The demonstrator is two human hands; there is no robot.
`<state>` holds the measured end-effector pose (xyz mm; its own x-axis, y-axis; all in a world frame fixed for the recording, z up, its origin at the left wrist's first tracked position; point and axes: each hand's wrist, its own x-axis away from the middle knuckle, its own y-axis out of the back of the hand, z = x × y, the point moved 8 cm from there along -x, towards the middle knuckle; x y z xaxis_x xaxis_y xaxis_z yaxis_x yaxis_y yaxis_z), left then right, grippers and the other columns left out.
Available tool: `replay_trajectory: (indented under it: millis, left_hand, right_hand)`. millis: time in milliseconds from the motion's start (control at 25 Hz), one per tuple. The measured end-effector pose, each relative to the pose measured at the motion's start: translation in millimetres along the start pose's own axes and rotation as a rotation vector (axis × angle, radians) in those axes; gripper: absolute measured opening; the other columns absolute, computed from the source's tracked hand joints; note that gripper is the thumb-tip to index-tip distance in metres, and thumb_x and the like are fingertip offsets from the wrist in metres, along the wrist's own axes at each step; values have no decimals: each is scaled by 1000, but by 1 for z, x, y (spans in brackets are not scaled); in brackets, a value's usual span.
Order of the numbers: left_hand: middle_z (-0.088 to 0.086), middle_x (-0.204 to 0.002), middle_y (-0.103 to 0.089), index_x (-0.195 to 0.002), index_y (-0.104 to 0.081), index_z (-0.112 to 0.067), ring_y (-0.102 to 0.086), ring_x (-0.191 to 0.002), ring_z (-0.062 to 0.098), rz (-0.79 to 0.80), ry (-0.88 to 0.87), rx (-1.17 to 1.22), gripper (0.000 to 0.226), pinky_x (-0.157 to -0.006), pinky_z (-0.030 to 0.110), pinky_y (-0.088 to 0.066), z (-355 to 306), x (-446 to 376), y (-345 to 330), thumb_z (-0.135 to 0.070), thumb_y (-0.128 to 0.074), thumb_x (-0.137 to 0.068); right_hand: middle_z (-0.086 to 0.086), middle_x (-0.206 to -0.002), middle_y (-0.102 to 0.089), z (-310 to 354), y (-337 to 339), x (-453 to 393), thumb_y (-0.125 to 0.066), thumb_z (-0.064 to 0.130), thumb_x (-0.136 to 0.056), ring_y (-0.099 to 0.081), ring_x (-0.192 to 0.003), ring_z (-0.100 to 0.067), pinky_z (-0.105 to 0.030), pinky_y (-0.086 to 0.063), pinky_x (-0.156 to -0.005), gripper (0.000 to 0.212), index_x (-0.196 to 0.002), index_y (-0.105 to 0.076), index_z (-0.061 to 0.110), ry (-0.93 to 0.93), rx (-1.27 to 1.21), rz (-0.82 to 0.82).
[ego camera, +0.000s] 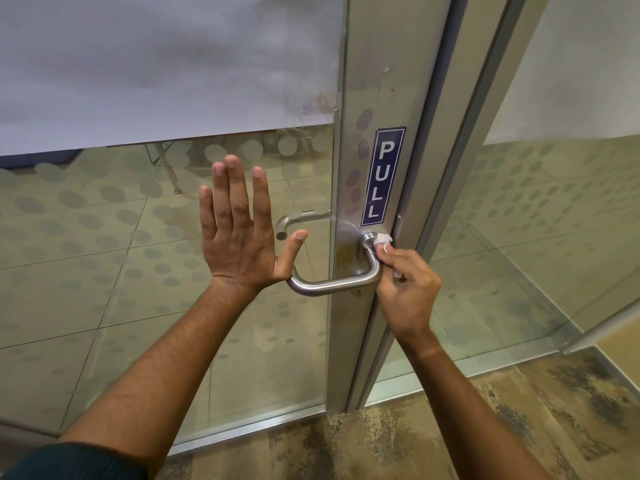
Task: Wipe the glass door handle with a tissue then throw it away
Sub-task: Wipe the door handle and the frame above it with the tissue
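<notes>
1. floor (381, 441), bottom of frame: mottled brown-and-tan surface running up to the door's lower rail. a dark sleeve (69, 462) shows at the lower left corner. no bin is in view.
2. left hand (239, 233), centre-left: fingers straight and spread, palm laid flat toward the glass door (138, 254), holding nothing. its thumb lies just beside the free end of the handle; contact between the two cannot be confirmed.
3. right hand (405, 289), centre-right: fingers curled, pinching a small white tissue (383, 239) at the fingertips. the tissue is pressed to the handle's upper right part, next to where the handle meets the metal door stile (349, 323).
4. handle (332, 284), centre: a brushed steel lever bent into an l. its short leg drops from the round mount; its long axis then runs roughly level, leftward across the frame to a rounded end below the left thumb.
5. governing relation: the tissue sits at the right, mounted end, so the unwiped length appears to lie down and to the left of the right hand, along the bar. the right hand is the nearer to that work and carries the tissue. in my judgement the left hand serves to steady the door.
6. stage, as judged: wiping is in hand, disposal not yet begun.
7. behind: a blue "pull" sign (382, 176) stands upright on the stile just above the mount. a second handle (294, 221) shows through the glass, on the far side.
</notes>
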<state>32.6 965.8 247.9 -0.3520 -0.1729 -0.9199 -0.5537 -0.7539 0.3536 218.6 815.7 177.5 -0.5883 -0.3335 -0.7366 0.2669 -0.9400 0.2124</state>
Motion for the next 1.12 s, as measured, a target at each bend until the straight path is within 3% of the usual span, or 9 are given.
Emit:
replay_trajectory:
  millis: [200,360,480,600,680,840,1000,1120]
  left_hand:
    - [24,-153,-10,-157,12,-11,21,-152,23,7,10,10,99,-125,41,9,0,-1,1,-69,-32,-90]
    - [12,-165,20,-157,13,-12,22,-152,23,20,3,17,99,-125,41,9,-1,0,2,-70,-32,-90]
    - [8,-163,28,-158,11,-12,19,-153,24,19,-2,16,100,-125,42,7,0,0,3,-69,-36,-90]
    - [12,-165,20,-158,9,-11,18,-153,24,15,-3,18,101,-125,42,6,1,1,3,-68,-38,-89]
    - [10,-164,25,-158,10,-11,19,-153,24,19,-4,19,101,-125,42,7,1,2,2,-69,-36,-90]
    - [8,-163,28,-158,10,-11,18,-153,24,16,-7,17,100,-125,42,7,1,2,2,-70,-35,-90]
    - [8,-163,27,-158,8,-11,17,-153,24,3,-4,14,99,-126,42,6,0,2,3,-69,-33,-90]
    - [8,-164,26,-158,8,-11,17,-154,24,-3,-4,12,99,-126,42,6,0,2,4,-70,-33,-90]
  right_hand:
    - [3,-84,-72,-19,-5,11,-75,4,-82,-69,-77,-10,-13,-54,-70,22,-103,-75,9,-296,-150,31]
    - [3,-86,-74,-29,-12,37,-73,7,-84,-72,-78,-11,-38,-62,-70,22,-101,-73,21,-455,-195,178]
    - [0,-93,-73,-4,-13,65,-70,-1,-84,-69,-83,-10,-40,-61,-72,24,-104,-72,13,-281,-63,78]
    - [-14,-113,-66,29,-33,80,-61,-2,-89,-60,-108,-11,-27,-53,-92,25,-113,-68,-3,-33,33,90]
    - [-18,-134,-54,36,-46,81,-57,-2,-92,-44,-131,-9,-20,-38,-109,36,-128,-57,-8,-8,54,148]
    - [-12,-158,-18,32,-62,81,-49,5,-97,-10,-151,-17,-28,-18,-121,52,-145,-34,-7,-31,113,247]
    - [-10,-163,-2,30,-76,73,-46,7,-96,-5,-151,-29,-50,-26,-118,63,-150,-16,-6,73,161,333]
    - [-6,-164,10,27,-84,65,-50,10,-93,1,-152,-27,-46,-21,-121,76,-153,-4,0,57,211,388]
